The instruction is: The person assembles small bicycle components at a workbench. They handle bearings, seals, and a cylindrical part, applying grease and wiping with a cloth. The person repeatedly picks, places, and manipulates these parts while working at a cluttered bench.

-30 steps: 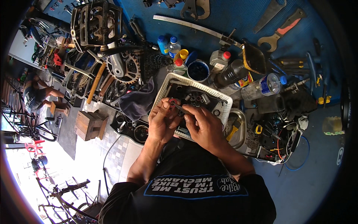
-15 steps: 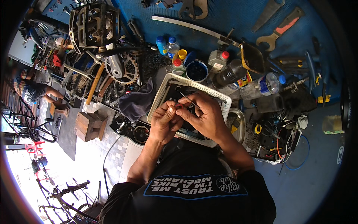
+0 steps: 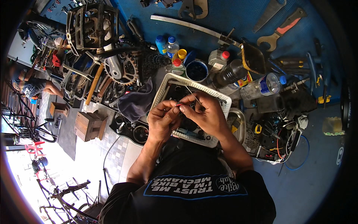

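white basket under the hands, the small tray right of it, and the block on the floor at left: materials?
White basket: looks like moulded plastic, matte, with a perforated lattice wall. Small tray: likely metal, its rim bright and reflective. Block: apparently wood, brown, with plank-like faces. Left hand and right hand hold a small part over the basket; too small to judge.

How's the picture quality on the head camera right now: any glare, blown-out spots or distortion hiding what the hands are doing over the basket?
Head view: strong fisheye bend with a black rim, straight tools at the top curve; the lower-left floor is blown out white by daylight; the left hand and right hand over the white basket are evenly lit and fairly sharp, but the small dark part between the fingertips is too tiny to make out.
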Tool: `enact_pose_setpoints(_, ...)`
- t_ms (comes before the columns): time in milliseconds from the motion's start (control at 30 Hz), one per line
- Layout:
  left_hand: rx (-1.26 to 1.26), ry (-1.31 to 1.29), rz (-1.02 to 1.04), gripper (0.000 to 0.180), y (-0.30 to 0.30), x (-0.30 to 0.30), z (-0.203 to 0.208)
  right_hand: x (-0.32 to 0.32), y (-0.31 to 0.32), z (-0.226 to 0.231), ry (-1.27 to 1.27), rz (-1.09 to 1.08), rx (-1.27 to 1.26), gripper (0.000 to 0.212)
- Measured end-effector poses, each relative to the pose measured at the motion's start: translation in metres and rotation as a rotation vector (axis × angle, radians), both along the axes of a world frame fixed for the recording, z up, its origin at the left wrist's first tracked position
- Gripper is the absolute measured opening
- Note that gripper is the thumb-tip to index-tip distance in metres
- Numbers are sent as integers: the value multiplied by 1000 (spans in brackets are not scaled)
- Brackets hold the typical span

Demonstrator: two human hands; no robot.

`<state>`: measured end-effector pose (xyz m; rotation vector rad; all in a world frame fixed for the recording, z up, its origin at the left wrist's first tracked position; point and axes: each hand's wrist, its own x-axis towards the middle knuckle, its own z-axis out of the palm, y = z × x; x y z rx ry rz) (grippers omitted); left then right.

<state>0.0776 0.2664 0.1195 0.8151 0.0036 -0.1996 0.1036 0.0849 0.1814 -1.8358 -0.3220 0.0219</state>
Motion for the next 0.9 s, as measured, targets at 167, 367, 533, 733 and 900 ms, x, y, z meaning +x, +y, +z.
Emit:
enact_pose_setpoints(167,200,-38,35,6,2,4,8,3,-5,-4,11,41,13,16)
enact_pose_setpoints(367,196,-87,70,4,2,9,7,3,0,-12,38,33,76,17)
enact_pose_setpoints(533,177,17,38,7,2,11,17,5,-2,-10,75,39,-10,17)
enact_pose_setpoints(733,206,21,20,12,-2,11,14,1,4,-11,-59,1,-87,16)
enact_pose_setpoints(900,79,99,23,19,-2,15,7,5,4,-27,-481,-78,-251,19)
